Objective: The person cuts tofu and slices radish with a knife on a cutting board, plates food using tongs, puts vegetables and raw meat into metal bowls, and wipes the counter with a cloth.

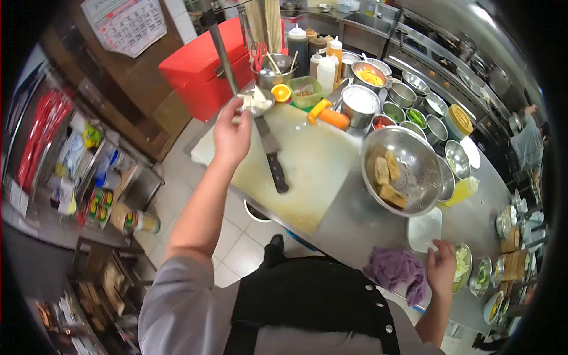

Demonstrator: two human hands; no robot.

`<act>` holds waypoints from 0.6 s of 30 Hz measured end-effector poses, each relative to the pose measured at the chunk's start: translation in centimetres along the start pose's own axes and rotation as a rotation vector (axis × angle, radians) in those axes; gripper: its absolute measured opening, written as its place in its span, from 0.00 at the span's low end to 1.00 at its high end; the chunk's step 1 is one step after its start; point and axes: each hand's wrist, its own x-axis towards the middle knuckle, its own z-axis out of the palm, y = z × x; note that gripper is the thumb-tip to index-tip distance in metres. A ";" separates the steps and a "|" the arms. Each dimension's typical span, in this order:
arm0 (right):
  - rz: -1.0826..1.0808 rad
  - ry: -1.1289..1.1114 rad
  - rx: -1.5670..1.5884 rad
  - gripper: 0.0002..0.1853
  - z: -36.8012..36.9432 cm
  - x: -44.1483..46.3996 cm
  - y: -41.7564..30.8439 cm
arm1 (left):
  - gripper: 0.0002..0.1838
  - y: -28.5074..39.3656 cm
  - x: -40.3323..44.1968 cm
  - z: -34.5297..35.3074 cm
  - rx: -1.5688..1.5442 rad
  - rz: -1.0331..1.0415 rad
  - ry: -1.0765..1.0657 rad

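Note:
My left hand (232, 135) is at the left edge of the white cutting board (313, 154), fingers apart and holding nothing visible. Just beyond its fingertips is a small metal bowl with white chunks (255, 102). A knife with a black handle (277, 173) lies on the board. On the right, my right hand (441, 265) has its fingers apart by the near edge of an empty white square dish (423, 228); contact with the rim cannot be made out. A metal colander (370, 183) holds several browned pieces (383, 170).
A purple cloth (396, 271) lies by the counter's front edge. Behind the board are an orange-and-yellow peeler-like item (331, 117), squeeze bottles (326, 74) and many metal bowls (402, 93). A red bin (198, 74) is at the back left. Another person (528, 148) stands far right.

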 end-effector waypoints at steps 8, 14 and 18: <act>0.332 0.027 -0.015 0.10 0.4 -3.2 -9.8 | 0.25 -14.7 27.9 15.1 0.009 -0.244 0.049; 0.441 0.029 -0.059 0.11 0.7 -5.3 -13.9 | 0.21 -18.2 37.7 18.4 -0.131 -0.602 -0.065; 0.454 0.025 -0.073 0.11 1.5 -6.4 -15.0 | 0.20 -18.0 38.6 19.8 -0.322 -0.635 0.062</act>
